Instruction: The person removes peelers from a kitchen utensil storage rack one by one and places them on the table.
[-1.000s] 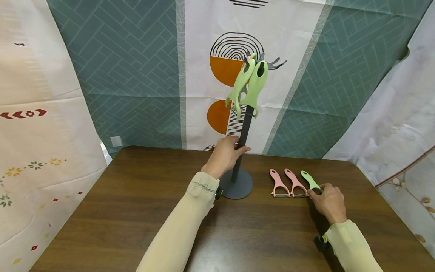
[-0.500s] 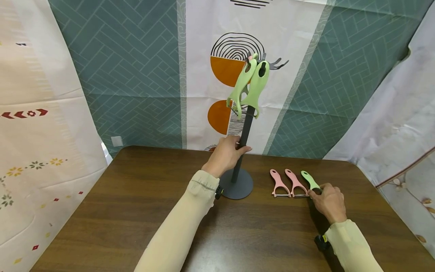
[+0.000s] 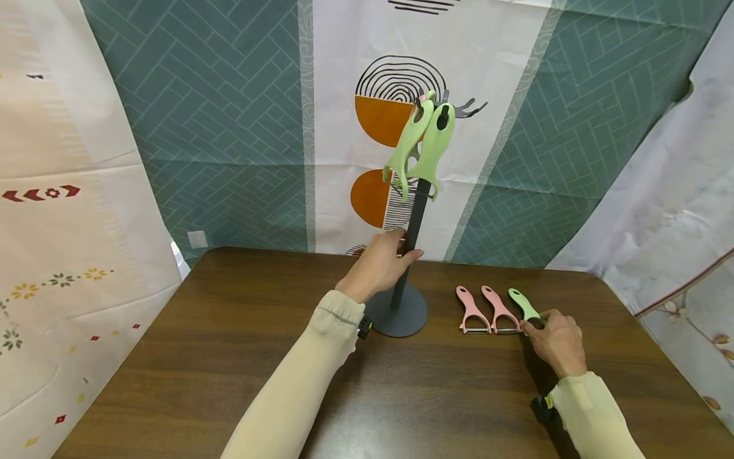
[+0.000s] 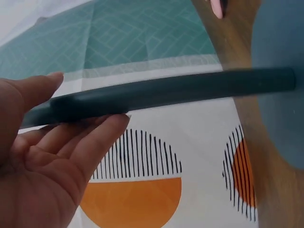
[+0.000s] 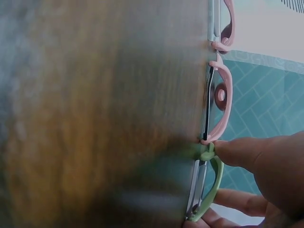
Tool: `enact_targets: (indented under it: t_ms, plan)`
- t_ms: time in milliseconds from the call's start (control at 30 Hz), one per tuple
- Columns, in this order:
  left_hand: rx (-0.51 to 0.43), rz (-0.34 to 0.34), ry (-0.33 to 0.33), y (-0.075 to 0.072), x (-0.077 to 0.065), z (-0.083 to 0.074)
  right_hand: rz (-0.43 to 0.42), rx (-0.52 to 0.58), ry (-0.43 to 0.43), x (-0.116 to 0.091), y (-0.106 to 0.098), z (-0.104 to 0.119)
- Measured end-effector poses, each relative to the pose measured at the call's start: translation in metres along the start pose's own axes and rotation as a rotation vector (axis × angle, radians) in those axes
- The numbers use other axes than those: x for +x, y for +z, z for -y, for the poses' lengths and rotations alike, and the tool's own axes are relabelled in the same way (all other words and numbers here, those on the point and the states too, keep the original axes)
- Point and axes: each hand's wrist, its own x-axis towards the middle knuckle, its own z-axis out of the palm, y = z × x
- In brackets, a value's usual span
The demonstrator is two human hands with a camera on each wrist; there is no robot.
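Green peeler (image 5: 218, 176) between right fingers (image 5: 243, 201), dark pole (image 4: 180, 91) between left fingers (image 4: 101, 143)

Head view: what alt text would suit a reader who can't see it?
A person's left hand holds a dark stand hung with green peelers; the right hand grips another green peeler on a wooden table, beside two pink peelers.

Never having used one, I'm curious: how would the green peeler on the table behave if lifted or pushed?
The green peeler looks like moulded plastic, so probably stiff. Its slim open fork suggests lightness. Lying flat on the table, it seems likelier to slide than roll.
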Motion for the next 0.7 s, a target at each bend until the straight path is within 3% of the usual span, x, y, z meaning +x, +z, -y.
enact_targets:
  t_ms: [200, 367, 700]
  plan:
    - [-0.111, -0.014, 0.023, -0.0003, 0.0018, 0.0027, 0.014, 0.001, 0.007, -0.0002, -0.0002, 0.0003]
    - [-0.122, -0.038, 0.065, 0.0007, 0.0021, 0.0059, -0.002, 0.010, -0.006, -0.0015, -0.0003, 0.0011]
    - [-0.123, -0.109, 0.042, 0.0023, 0.0025, 0.0070, 0.007, 0.019, -0.011, -0.0013, -0.0015, 0.0023]
